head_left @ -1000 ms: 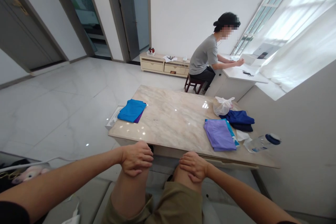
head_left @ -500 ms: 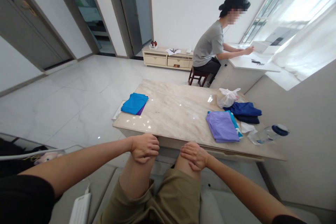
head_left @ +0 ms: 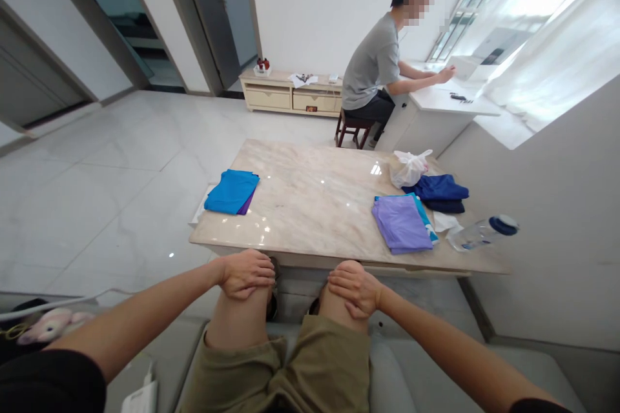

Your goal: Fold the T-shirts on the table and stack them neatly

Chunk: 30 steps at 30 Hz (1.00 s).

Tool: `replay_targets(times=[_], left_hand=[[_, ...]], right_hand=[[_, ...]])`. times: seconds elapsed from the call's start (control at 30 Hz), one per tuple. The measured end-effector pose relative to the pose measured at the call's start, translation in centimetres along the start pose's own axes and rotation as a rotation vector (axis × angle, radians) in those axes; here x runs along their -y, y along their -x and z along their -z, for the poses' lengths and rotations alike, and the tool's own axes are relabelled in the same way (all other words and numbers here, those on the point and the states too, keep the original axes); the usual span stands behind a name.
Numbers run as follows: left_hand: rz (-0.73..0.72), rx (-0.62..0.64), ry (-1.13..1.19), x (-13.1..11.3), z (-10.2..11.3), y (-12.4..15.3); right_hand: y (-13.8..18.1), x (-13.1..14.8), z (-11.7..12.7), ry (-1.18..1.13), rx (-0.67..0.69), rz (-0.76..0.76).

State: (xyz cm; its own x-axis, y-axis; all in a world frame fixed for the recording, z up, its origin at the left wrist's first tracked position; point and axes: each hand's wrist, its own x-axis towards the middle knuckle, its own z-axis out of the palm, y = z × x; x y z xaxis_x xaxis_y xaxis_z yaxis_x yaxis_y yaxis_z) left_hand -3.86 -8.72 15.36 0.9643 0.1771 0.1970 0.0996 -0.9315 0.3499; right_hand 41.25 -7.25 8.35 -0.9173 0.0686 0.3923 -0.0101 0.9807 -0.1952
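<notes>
My left hand rests on my left knee, its fingers laid over the kneecap and holding nothing. On the other knee lies my right hand, fingers also draped flat with nothing in them. Just beyond both knees stands a marble-topped table. A folded blue cloth lies at its left end, with a purple cloth showing beneath. Toward the right is a folded lavender cloth, partly over a teal one. Neither hand touches the table or the cloths.
At the table's right are dark blue folded cloth, a white plastic bag, tissue and a clear bottle. A person in grey sits at a white desk. A power bank lies on the sofa.
The view has tilted down and shifted slightly, so the table and person appear higher and further left. Both hands stay on the knees.
</notes>
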Motion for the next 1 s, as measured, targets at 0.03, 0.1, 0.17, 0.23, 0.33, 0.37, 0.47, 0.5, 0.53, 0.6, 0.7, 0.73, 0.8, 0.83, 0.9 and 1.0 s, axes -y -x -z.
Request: replay_targets(times=[0.03,0.1,0.17,0.23,0.33,0.37,0.47,0.5,0.53,0.6,0.7,0.73,0.8,0.83,0.9,1.0], left_hand=[[0.004,-0.001,0.001,0.3,-0.3,0.1],[0.012,-0.018,0.000,0.8,-0.7,0.3],[0.012,-0.041,-0.012,1.3,-0.9,0.6],[0.007,-0.057,-0.032,1.6,-1.1,1.2],[0.005,-0.076,-0.057,2.0,-1.4,2.2],[0.008,-0.086,-0.062,2.1,-1.6,2.6],[0.029,-0.120,-0.056,2.5,-2.1,3.6],[0.038,-0.128,-0.046,2.7,-2.2,3.9],[0.046,-0.134,-0.032,2.9,-2.4,4.1],[0.054,-0.140,0.005,3.3,-2.6,4.2],[0.043,-0.154,0.064,4.0,-2.9,4.0],[0.037,-0.163,0.081,4.2,-3.0,3.8],[0.027,-0.179,0.105,4.4,-3.4,3.6],[0.023,-0.186,0.113,4.6,-3.5,3.6],[0.017,-0.193,0.117,4.7,-3.8,3.6],[0.023,-0.196,0.114,4.8,-3.9,4.1]], right_hand=[[0.0,-0.1,0.0,-0.009,-0.003,-0.003],[0.0,-0.2,0.0,-0.023,-0.003,-0.008],[0.0,-0.3,0.0,-0.033,0.006,-0.010],[0.0,-0.5,0.0,-0.044,0.013,-0.017],[-0.2,-0.7,-0.2,-0.054,0.011,-0.033],[-0.3,-0.7,-0.2,-0.054,0.003,-0.037],[-0.7,-0.9,-0.3,-0.058,-0.029,-0.041],[-0.9,-1.0,-0.2,-0.065,-0.033,-0.042],[-1.0,-1.1,-0.1,-0.077,-0.028,-0.043],[-1.4,-1.4,0.3,-0.107,0.003,-0.043],[-1.8,-1.9,1.0,-0.139,0.053,-0.052],[-2.0,-2.1,1.2,-0.144,0.071,-0.051],[-2.2,-2.5,1.5,-0.156,0.103,-0.041],[-2.4,-2.6,1.5,-0.165,0.113,-0.037],[-2.7,-2.9,1.7,-0.181,0.120,-0.035],[-3.0,-3.1,1.8,-0.179,0.122,-0.044]])
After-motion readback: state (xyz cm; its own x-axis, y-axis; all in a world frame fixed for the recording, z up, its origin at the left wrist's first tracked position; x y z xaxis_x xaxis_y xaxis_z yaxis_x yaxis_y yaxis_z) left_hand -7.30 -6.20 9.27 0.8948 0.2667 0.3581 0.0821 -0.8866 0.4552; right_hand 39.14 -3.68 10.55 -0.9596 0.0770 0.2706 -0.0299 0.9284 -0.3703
